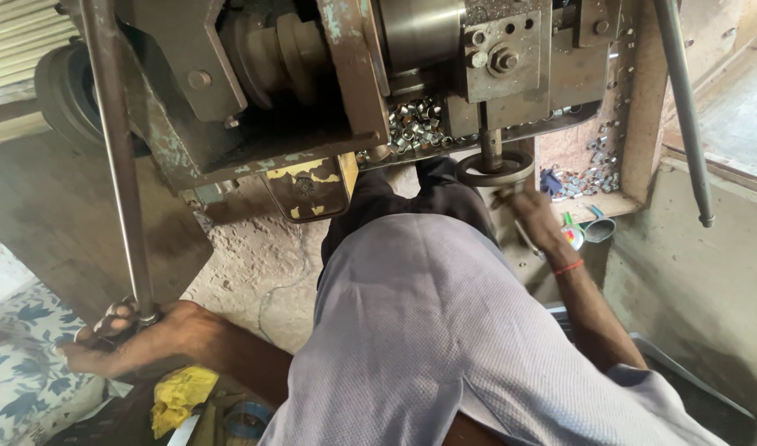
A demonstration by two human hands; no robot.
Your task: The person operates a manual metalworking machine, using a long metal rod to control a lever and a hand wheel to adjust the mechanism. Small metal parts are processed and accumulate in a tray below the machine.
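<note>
Steel and worn green paint fill the head view: a heavy old machine (312, 91) stands before the person, its polished cylinder (420, 33) near the top and a bolted block (502, 58) just right of it. Left hand (135, 334) sits low at the left, fingers (114, 318) wrapped tight round the lower end of a long grey rod (118, 157) that rises steeply past the machine's left side. Right hand (531, 216) reaches forward to a round dark handwheel (495, 168) on a vertical spindle under the block; its fingers lie at the wheel's near rim, but whether they grip it or only touch it cannot be told from this angle. A red thread band (568, 267) circles that wrist. Progress, as a judgement: a heap of small bright metal rings (415, 124) lies in the machine bed behind the spindle, and more are scattered in the reddish tray (634, 198) to the right beside a blue scrap (550, 182), so a fair batch looks already turned out, while both hands on the controls suggest a piece is in work now; how many remain is not shown. A second grey bar (684, 107) slants down at the far right, untouched. A yellow cloth (180, 396) lies by the left forearm, with a blue-flowered fabric (15, 355) at the left edge. The person's pale shirt (444, 347) hides the middle ground.
</note>
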